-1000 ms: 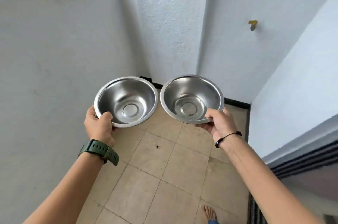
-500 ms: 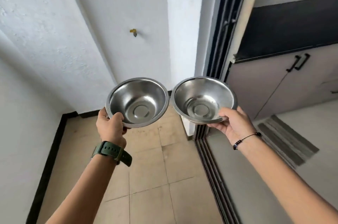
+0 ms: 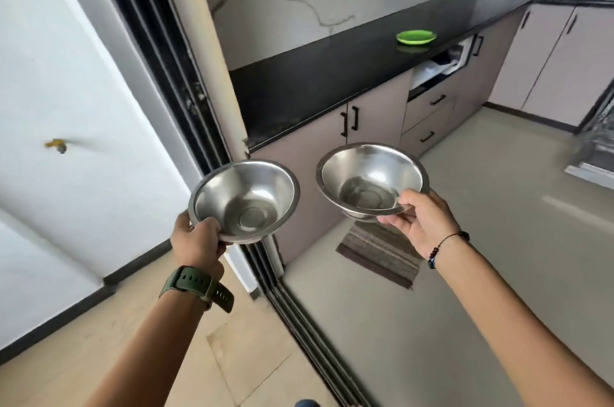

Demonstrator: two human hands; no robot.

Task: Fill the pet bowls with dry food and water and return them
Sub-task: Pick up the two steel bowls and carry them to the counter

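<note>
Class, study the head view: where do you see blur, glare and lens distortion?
Head view: motion blur smears the yellow tap and floor edges; window light glints inside both steel bowls, left and right; the wide-angle lens bends the door frame and black counter.

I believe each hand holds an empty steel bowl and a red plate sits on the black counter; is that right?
Not quite: the plate is green, as the head view shows. Each hand, left and right, does hold an empty steel bowl, and the plate sits on the black counter.

A green plate [image 3: 416, 37] sits on the black countertop [image 3: 319, 81]; a striped mat [image 3: 378, 253] lies on the floor [image 3: 481, 273].
</note>
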